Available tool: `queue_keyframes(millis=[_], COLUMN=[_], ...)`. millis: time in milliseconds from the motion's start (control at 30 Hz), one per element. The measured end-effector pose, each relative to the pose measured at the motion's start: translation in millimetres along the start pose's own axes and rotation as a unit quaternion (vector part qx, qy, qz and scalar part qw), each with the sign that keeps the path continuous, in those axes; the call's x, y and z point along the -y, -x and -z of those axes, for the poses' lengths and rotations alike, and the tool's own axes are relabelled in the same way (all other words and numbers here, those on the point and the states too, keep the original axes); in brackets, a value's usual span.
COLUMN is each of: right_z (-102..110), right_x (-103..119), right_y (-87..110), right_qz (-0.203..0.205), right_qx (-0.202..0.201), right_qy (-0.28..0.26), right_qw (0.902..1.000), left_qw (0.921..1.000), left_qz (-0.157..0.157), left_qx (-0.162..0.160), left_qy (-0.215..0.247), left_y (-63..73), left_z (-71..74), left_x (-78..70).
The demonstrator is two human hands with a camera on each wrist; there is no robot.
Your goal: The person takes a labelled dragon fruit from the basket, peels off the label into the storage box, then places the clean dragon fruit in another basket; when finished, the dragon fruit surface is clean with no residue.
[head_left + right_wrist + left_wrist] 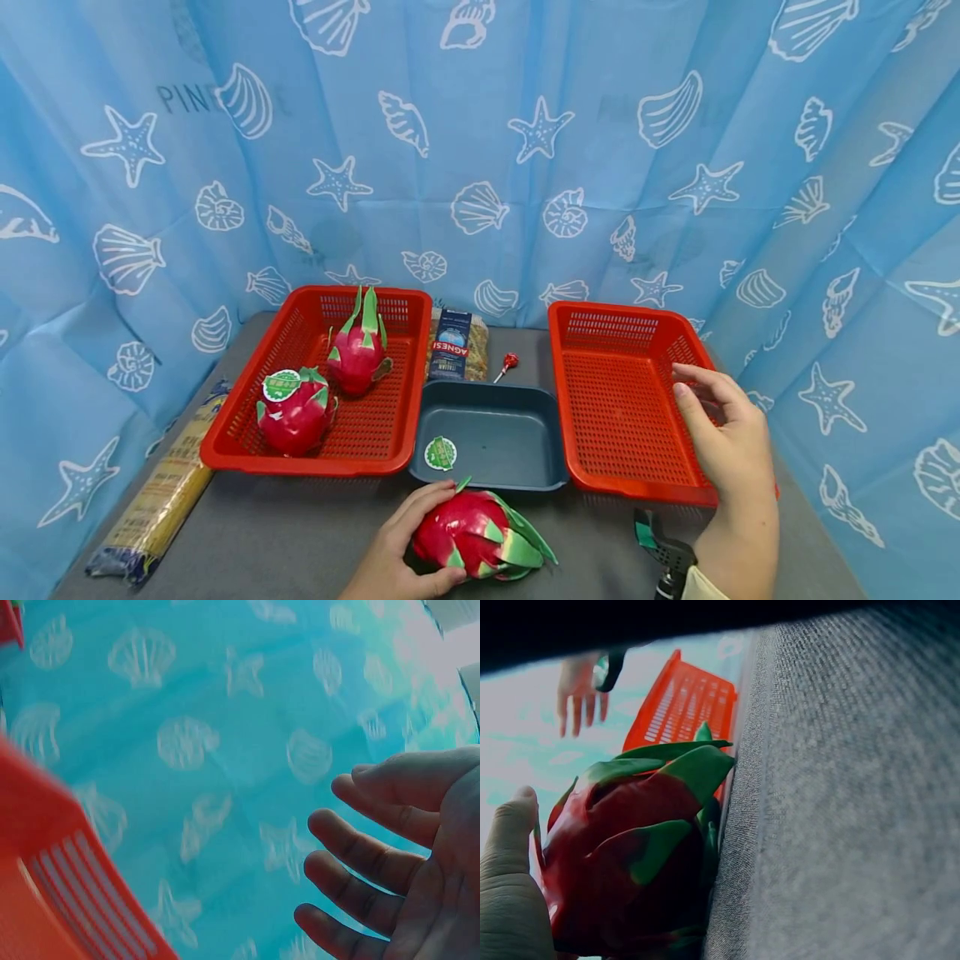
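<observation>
My left hand (pixel 416 537) grips a red dragon fruit (pixel 480 529) with green leaf tips, fingers over its top and thumb along its near side. The fruit lies on its side on the grey table, just in front of the blue-grey tray (pixel 495 433). In the left wrist view, the thumb (pixel 514 855) lies along the side of the dragon fruit (pixel 622 862). Over the right side of the right red basket (pixel 622 400) hovers my right hand (pixel 731 433), its fingers loosely spread and holding nothing.
The left red basket (pixel 307 462) contains two dragon fruits, one bearing a round green sticker. A similar sticker (pixel 440 453) lies in the tray. Behind it are a pasta bag (pixel 457 346) and a red lollipop (pixel 510 361). A long pasta packet (pixel 165 492) lies at left; a curtain surrounds the table.
</observation>
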State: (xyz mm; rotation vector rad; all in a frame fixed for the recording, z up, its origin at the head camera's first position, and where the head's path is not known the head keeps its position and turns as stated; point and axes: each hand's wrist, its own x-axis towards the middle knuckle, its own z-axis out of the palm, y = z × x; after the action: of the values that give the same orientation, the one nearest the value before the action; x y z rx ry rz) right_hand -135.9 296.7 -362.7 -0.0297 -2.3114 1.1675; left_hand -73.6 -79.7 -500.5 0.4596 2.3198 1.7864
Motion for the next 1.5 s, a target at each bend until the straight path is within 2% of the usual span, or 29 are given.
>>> queue_keyframes(millis=[167, 333, 400, 500, 600, 667, 800, 933, 1067, 1133, 1233, 1367, 1467, 1500], right_z=[22.5, 46.2, 53.2, 59.1, 61.8, 62.7, 60.6, 56.7, 55.7, 57.6, 61.7, 63.4, 61.4, 60.5], right_x=[-30.6, -64.4, -77.7, -96.6, -112.6, -121.4, -133.0, -136.9, -137.6, -137.6, -137.5, -136.8, -136.6, -136.7], right_y=[0.3, 4.4, 7.8, 12.4, 14.7, 15.2, 15.4, 16.0, 15.2, 14.9, 14.4, 11.8, 10.4, 10.0], right_qz=[-0.065, -0.129, -0.163, -0.203, -0.204, -0.202, -0.225, -0.254, -0.267, -0.276, -0.286, -0.279, -0.273, -0.275], right_qx=[-0.004, 0.026, 0.043, 0.048, 0.06, 0.088, 0.144, 0.146, 0.144, 0.147, 0.154, 0.165, 0.17, 0.171], right_qy=[0.041, 0.081, 0.079, 0.068, 0.076, 0.079, 0.048, 0.023, 0.022, 0.029, 0.05, 0.071, 0.074, 0.073], right_qw=[0.9971, 0.988, 0.9825, 0.9757, 0.9742, 0.9723, 0.9626, 0.9557, 0.9526, 0.9494, 0.9444, 0.9433, 0.9438, 0.9434], left_qw=[0.9999, 0.999, 0.9985, 0.9974, 0.9966, 0.9962, 0.996, 0.9956, 0.9928, 0.9923, 0.9887, 0.9717, 0.9592, 0.9589], left_qz=[-0.009, -0.024, -0.023, -0.016, -0.006, -0.006, -0.026, -0.048, -0.084, -0.1, -0.142, -0.235, -0.282, -0.284], left_qx=[0.006, 0.022, 0.031, 0.045, 0.055, 0.058, 0.053, 0.041, 0.026, 0.024, 0.018, 0.005, -0.007, -0.008], left_qy=[-0.012, -0.031, -0.038, -0.053, -0.061, -0.064, -0.067, -0.07, -0.082, -0.069, -0.045, -0.022, -0.012, -0.009], left_y=[1.7, 3.3, 3.2, 2.6, 2.1, 2.1, 2.6, 3.8, 5.6, 6.2, 5.9, 3.4, 2.3, 2.5], left_z=[-0.9, -1.6, -0.8, 0.5, 1.6, 2.1, 2.9, 2.2, 1.0, -0.3, -2.4, -3.3, -2.6, -2.1], left_x=[1.2, 3.6, 3.5, 3.0, 2.7, 3.4, 6.1, 8.1, 8.9, 9.5, 10.7, 7.7, -4.3, -10.7])
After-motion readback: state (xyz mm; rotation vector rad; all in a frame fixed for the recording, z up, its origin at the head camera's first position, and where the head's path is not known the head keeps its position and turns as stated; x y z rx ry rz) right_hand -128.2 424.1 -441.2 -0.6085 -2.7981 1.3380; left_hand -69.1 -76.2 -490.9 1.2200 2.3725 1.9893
